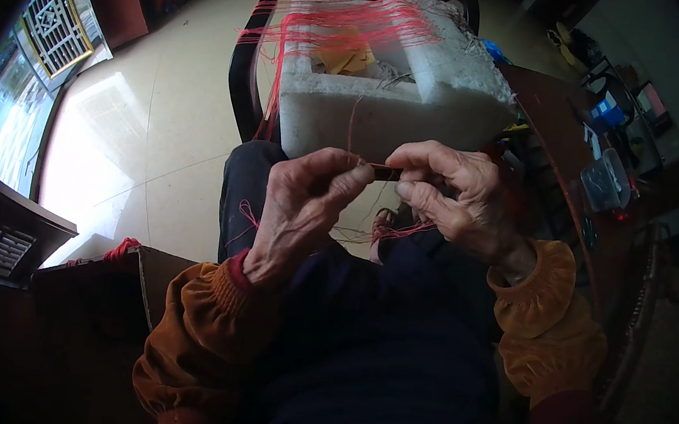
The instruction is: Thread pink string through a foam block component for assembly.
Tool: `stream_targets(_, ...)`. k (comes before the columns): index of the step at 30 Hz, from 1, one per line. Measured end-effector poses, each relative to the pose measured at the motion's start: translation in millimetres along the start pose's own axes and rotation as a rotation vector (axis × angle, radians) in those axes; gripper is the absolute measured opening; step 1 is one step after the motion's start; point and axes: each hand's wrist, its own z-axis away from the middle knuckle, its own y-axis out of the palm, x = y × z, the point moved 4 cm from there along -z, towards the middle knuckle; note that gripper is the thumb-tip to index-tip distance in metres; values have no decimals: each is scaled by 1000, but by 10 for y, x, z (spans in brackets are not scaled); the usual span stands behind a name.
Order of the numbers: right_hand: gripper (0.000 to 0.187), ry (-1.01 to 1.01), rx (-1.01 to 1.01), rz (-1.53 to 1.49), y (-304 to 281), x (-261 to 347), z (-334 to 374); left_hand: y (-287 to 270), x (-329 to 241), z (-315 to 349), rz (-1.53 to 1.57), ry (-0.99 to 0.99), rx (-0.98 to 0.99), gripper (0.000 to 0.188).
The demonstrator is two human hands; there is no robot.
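In front of my lap both hands meet, fingertips a short gap apart. My left hand (306,196) is closed in a pinch on a thin red cord, right at one end of a small dark brown strip (386,174). My right hand (460,194) pinches the strip's other end between thumb and fingers. From the left fingertips a single thread (352,125) rises toward a white foam box (383,121). Loose red cords (406,231) hang below the right hand. What exactly lies under the fingertips is hidden.
Many red cords (344,24) lie across the foam box, which rests on a black chair (242,75). A brown table (546,127) at the right carries a clear plastic container (605,182). At the lower left stands a box (143,278) with a red cord bundle (122,249).
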Motion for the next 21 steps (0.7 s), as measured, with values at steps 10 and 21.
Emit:
stream_targets(10,28,-390,-135,400,-136,168,-95,175,-191,-173,146,-163,319,21)
stream_targets(21,27,-473,-237,743,-422,-88,-211,-175,-407,-215,-107,-78,139,22)
